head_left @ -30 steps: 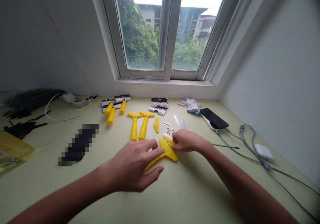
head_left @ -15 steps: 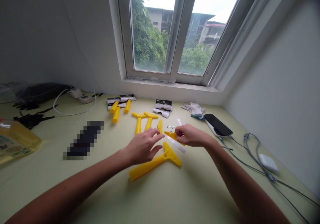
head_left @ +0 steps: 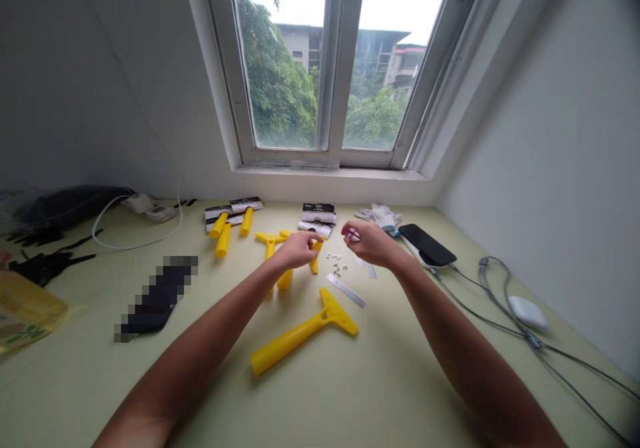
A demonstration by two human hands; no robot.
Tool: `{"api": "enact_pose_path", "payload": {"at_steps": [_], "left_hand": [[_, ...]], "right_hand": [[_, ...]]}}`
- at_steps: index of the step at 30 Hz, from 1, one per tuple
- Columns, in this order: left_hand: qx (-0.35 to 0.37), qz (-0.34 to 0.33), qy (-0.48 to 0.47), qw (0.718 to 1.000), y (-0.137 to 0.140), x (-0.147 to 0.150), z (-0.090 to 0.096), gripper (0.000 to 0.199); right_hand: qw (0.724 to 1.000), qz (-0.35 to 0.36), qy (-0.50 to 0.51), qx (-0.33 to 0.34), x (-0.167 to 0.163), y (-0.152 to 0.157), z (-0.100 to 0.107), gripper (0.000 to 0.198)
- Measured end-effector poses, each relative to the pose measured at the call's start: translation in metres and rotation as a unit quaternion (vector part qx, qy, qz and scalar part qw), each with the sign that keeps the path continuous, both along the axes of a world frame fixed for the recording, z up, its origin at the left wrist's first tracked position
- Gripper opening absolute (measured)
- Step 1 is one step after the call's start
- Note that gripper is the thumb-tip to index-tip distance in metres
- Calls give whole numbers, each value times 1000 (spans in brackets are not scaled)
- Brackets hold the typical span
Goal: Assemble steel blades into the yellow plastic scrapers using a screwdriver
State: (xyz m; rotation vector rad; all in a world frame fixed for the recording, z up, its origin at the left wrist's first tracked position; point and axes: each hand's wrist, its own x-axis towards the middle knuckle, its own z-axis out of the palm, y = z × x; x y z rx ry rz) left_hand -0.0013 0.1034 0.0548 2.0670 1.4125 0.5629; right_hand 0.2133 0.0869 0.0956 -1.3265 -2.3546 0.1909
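Observation:
My left hand [head_left: 299, 251] reaches over the yellow scrapers, its fingertips closed at a small flat yellow blade cover [head_left: 315, 264]. My right hand [head_left: 371, 243] is raised to the right, fingers curled round a small purple object [head_left: 353, 235], mostly hidden. Between and below the hands lie small nuts [head_left: 334, 256] and screws [head_left: 337, 270]. A bare metal blade [head_left: 346, 291] rests in front of them, with another blade [head_left: 372, 271] under the right wrist. Nearest me lies a yellow scraper handle [head_left: 300, 339] with a T-shaped head. A second yellow scraper [head_left: 269, 248] is partly behind my left hand.
Packaged yellow-handled scrapers [head_left: 223, 240] lie at the back left. Black-and-white card sleeves [head_left: 319, 213] and white gloves [head_left: 380, 215] are near the window. A phone [head_left: 427, 245] and cables [head_left: 500, 318] occupy the right; a yellow liquid bottle [head_left: 30, 311] stands left.
My right hand has moved up and away from the blade, keeping the purple object. The yellow cover beneath it has left that spot. My left hand has moved forward to the yellow pieces. The view has shifted slightly.

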Motion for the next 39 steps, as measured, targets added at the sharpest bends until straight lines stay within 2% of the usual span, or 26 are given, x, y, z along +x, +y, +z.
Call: {"api": "enact_pose_path", "payload": {"at_steps": [4,8,14,20,26,30,34,37,39], "left_hand": [[-45,5,8,999,16,5,-8,35],[-56,2,35,998,20,11,-13,29],[-49,-7,87,995,18,12,-13,26],[-44,-21,131,990,19,10,-12,24],[4,-30,166,986,17,12,-9,18],[12,-30,180,983,16,13,-9,18],[17,-29,184,982,18,13,-6,18],[38,-18,179,983,8,10,5,23],[58,-14,172,983,-10,6,14,25]], "right_hand": [[1000,-11,16,16,6,-5,6,12],[999,18,28,19,1,-15,10,11],[998,48,33,21,-7,-27,15,13],[997,60,35,21,-4,-26,14,13],[998,55,41,14,-2,-24,13,13],[998,52,37,15,-3,-25,13,12],[999,39,-4,0,-3,-27,16,13],[994,26,-88,-55,-2,-27,15,16],[985,27,-138,-100,-2,-26,9,16]]}}
